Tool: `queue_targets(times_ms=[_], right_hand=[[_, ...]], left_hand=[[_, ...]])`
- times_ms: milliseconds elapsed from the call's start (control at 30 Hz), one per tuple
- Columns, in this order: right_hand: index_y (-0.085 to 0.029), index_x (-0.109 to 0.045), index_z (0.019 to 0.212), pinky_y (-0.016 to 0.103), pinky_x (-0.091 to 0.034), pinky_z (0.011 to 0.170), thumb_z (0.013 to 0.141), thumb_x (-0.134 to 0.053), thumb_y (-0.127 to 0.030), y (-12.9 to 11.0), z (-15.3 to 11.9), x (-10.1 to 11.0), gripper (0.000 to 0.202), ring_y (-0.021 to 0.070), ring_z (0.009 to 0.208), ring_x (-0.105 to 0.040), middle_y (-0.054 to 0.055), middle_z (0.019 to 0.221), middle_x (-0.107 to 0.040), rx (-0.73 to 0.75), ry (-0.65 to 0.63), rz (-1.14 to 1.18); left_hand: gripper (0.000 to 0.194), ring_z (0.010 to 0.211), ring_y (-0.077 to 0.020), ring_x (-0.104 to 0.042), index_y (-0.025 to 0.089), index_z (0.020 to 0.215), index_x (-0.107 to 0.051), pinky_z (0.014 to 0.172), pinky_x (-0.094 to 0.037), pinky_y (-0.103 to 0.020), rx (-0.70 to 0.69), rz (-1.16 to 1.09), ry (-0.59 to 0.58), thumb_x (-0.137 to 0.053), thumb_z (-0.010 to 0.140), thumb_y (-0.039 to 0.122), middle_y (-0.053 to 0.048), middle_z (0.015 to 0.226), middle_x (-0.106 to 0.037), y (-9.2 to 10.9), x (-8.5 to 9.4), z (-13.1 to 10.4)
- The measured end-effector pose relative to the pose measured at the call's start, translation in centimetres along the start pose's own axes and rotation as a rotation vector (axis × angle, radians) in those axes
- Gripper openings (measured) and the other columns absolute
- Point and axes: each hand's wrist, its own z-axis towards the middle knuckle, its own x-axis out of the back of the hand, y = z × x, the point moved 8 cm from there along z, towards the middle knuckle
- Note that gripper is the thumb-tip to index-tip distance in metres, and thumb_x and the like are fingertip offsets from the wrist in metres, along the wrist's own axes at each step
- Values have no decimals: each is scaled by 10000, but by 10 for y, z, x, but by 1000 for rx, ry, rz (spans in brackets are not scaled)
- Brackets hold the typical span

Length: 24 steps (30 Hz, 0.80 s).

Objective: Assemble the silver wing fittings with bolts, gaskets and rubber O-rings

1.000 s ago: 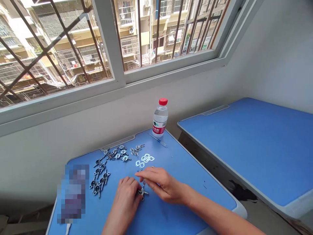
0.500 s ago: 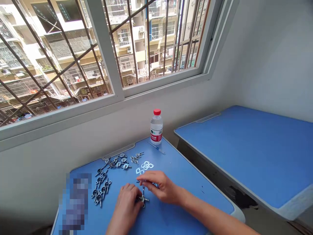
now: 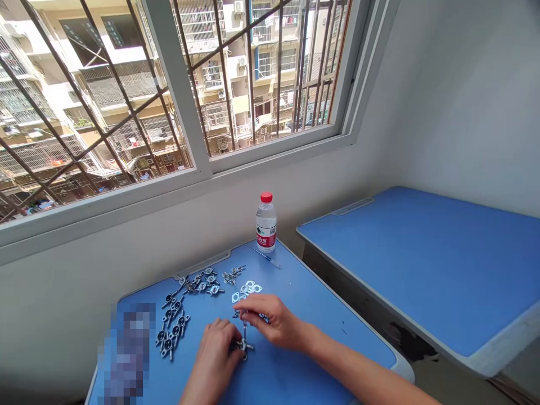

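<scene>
My left hand is closed on a small metal part with a projecting stem, pressed down on the blue tabletop. Above it, my right hand pinches the top of a small screwdriver, whose thin shaft stands upright with its tip on the part. The fingers hide most of the handle. Beyond the right hand lie flat silvery oval plates with a hole in each. Some tiny dark pieces show beside the fingertips, too small to name.
Several metal parts with black round centres lie at the left, with silvery ones behind them. A red-capped water bottle and a pen are at the back. Another blue table stands to the right, across a gap.
The view has shifted slightly. Both hands keep the same hold, with the screwdriver still upright on the metal part.
</scene>
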Motion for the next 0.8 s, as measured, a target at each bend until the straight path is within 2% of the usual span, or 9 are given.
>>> queue_targets(times_ms=[200, 333, 433, 567, 667, 800], right_hand=[[-143, -677, 1053, 262, -506, 591, 959, -514, -273, 1, -1, 1, 228, 155, 631, -608, 70, 736, -690, 30, 30, -76], [-110, -639, 1154, 290, -535, 665, 950, -468, -188, -8, 1, 1, 277, 184, 750, -653, 116, 850, -718, 83, -21, -84], [-120, -633, 1169, 292, -542, 728, 957, -454, -157, -6, 2, 1, 280, 183, 808, -671, 116, 888, -731, 69, -21, -41], [-154, -677, 1057, 264, -523, 659, 956, -525, -242, 2, 0, 0, 203, 160, 693, -646, 79, 798, -721, -4, 0, -46], [-155, -678, 1030, 263, -511, 630, 955, -533, -278, 1, 0, 0, 205, 156, 656, -625, 73, 774, -710, 2, -1, -72], [-144, -646, 1120, 284, -533, 702, 981, -445, -217, -5, 1, 0, 256, 175, 774, -664, 101, 873, -729, 38, -39, -46]], left_hand=[[199, 954, -231, -588, 184, 848, -636, 860, -408, -358, -8, -1, -2, -566, 752, 24, -32, 955, -696, 2, 1, 0], [198, 953, -234, -590, 184, 841, -635, 857, -406, -359, -20, -6, -3, -561, 749, 25, -33, 951, -697, 3, 1, 0], [195, 959, -238, -587, 184, 842, -635, 853, -402, -355, -15, -9, -18, -553, 751, 32, -36, 958, -696, 1, -1, 1], [201, 965, -235, -579, 177, 857, -640, 859, -393, -354, -7, -10, -36, -543, 757, 32, -39, 968, -691, 0, -2, 2], [197, 963, -235, -576, 177, 862, -640, 864, -390, -357, -6, -12, -33, -549, 760, 33, -37, 969, -691, 0, -2, 2], [185, 960, -238, -578, 181, 863, -639, 865, -391, -360, -5, -5, -29, -564, 770, 40, -36, 967, -693, 0, -1, 2]])
